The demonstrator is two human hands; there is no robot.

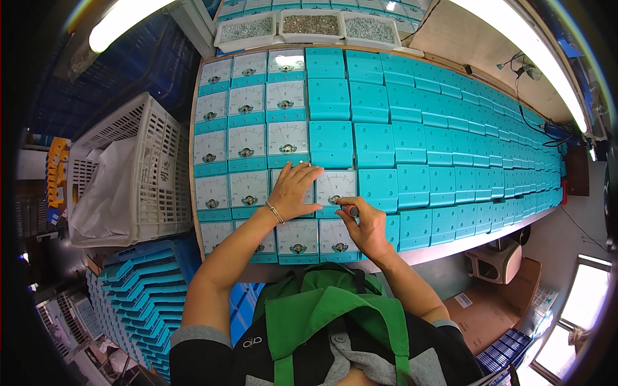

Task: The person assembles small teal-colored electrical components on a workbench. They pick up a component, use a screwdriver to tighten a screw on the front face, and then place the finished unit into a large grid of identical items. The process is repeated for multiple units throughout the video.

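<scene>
item, left hand [296, 192]: yours, at the centre, palm down, fingers spread apart, laid over a dial meter; whether its fingertips pinched anything, you could not tell.

item, right hand [367, 226]: yours, at 4 o'clock from the left, fingers and thumb clamped together on a screwdriver-like hand tool [350, 210] with a dark-and-red handle. its tip end pointed to 10 o'clock, at the dark lower fitting of a white-faced analog panel meter [336, 183], which lay in its teal base just at 3 o'clock of your left hand.

item, further dial meters [246, 135]: in rows, chiefly at 10 to 11 o'clock.

item, teal plastic housings [412, 138]: closely ranked, 1 to 3 o'clock.

item, white parts trays [312, 36]: three, at 12 o'clock, filled with small pieces.

item, white slatted crate [161, 164]: at 9 o'clock, holding whitish sheeting.

item, cardboard box [479, 315]: at 4 o'clock, below the bench.
</scene>
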